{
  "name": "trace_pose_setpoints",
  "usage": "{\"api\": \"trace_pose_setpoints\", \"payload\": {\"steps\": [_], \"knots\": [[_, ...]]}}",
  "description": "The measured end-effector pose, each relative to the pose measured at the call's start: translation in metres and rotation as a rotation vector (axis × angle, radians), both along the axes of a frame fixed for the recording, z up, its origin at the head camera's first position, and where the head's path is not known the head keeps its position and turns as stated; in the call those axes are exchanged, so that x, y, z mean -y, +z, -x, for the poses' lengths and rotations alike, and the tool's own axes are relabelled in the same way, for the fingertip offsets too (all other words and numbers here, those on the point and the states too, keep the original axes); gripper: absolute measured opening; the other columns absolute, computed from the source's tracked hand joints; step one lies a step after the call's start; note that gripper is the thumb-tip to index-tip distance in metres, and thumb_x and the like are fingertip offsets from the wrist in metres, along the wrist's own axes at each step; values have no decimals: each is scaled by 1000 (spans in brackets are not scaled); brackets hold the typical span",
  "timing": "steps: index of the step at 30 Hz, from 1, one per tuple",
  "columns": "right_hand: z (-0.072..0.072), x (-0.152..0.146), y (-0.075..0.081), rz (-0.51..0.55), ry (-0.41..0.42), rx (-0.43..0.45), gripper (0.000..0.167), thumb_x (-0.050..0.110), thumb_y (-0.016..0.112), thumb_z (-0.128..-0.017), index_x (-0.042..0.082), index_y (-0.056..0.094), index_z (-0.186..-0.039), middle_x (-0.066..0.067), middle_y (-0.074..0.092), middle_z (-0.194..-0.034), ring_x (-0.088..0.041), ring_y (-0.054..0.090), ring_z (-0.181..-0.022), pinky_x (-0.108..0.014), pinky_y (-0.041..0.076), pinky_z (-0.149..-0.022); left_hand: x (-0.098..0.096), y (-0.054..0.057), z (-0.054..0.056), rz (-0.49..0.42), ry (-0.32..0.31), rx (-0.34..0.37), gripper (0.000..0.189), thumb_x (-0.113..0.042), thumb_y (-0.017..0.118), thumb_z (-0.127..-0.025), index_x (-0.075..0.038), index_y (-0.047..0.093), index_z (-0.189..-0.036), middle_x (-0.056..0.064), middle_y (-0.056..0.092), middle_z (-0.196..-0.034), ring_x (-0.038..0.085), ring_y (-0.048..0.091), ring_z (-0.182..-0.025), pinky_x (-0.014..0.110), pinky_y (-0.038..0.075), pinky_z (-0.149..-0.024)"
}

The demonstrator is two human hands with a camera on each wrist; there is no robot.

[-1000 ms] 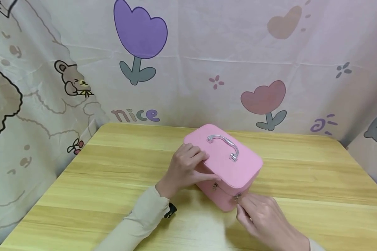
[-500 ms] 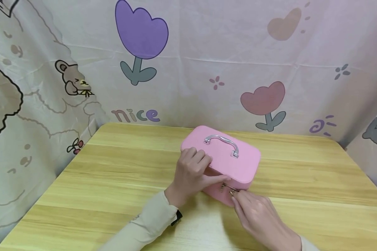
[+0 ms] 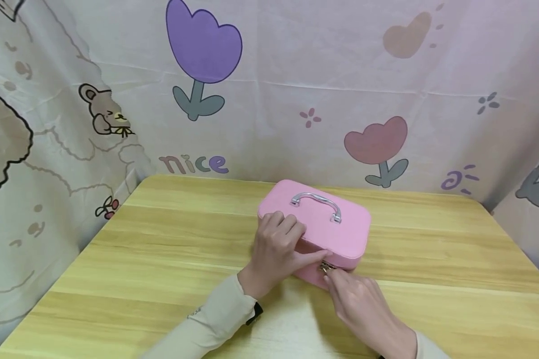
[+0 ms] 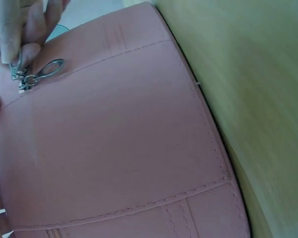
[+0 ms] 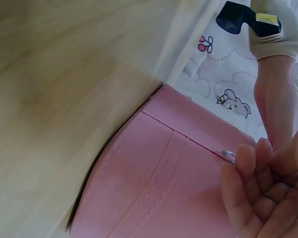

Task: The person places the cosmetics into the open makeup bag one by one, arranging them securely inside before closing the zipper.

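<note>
A pink vanity case (image 3: 323, 224) with a silver handle (image 3: 316, 198) on its lid stands on the wooden table, turned at an angle. My left hand (image 3: 274, 249) grips the lid's front edge, fingers bent on top and thumb stretched along the edge. At the front seam my right hand (image 3: 359, 304) pinches a metal zipper pull (image 4: 16, 70) between thumb and finger. Right beside it, a second zipper pull (image 4: 52, 68) sticks out free. In the right wrist view, curled fingers (image 5: 233, 193) of the right hand cover most of the zipper.
The wooden table (image 3: 170, 239) stretches out around the case. Behind and at the sides hangs a printed cloth (image 3: 274, 99) with flowers and bears. A black wrist strap (image 3: 254, 313) sits at the left sleeve.
My right hand has drawn the zipper pull leftward along the seam, up to the other pull. The case has turned a little and shifted left, and the left hand moved slightly right.
</note>
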State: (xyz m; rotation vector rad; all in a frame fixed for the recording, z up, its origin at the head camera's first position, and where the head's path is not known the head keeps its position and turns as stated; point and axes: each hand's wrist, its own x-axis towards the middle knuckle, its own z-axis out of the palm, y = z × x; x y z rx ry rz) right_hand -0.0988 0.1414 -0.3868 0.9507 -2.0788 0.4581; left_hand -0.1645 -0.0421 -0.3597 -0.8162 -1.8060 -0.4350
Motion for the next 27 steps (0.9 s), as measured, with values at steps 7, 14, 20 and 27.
{"api": "trace_pose_setpoints", "payload": {"steps": [7, 14, 20, 27], "knots": [[0, -3, -2, -9, -2, 18, 43, 27, 31, -107, 11, 53, -73, 15, 35, -58, 3, 26, -50, -12, 21, -39, 0, 1, -1, 24, 18, 9, 51, -53, 79, -66, -9, 53, -68, -1, 44, -63, 17, 33, -60, 29, 35, -62], [0, -5, -5, -38, -16, 50, 44, 31, 31, -106, 14, 51, -71, 18, 32, -57, 3, 25, -48, -12, 21, -39, -4, 1, -6, 13, 56, 10, 45, -48, 74, -67, -9, 51, -67, 0, 42, -63, 18, 34, -60, 31, 36, -65], [2, -24, 4, -131, -33, 174, 45, 41, 40, -103, 22, 50, -63, 21, 34, -55, 5, 27, -48, -16, 24, -38, -8, 1, -9, 9, 78, 15, 43, -47, 72, -66, -10, 50, -67, 0, 40, -65, 18, 36, -61, 31, 36, -67], [29, -95, 62, -260, -75, 796, 34, 32, 64, -93, 22, 52, -63, 18, 39, -56, 2, 37, -49, -20, 35, -46, -9, 0, -9, 6, 74, 4, 42, -45, 72, -66, -9, 52, -69, 1, 43, -67, 19, 39, -64, 31, 37, -68]]}}
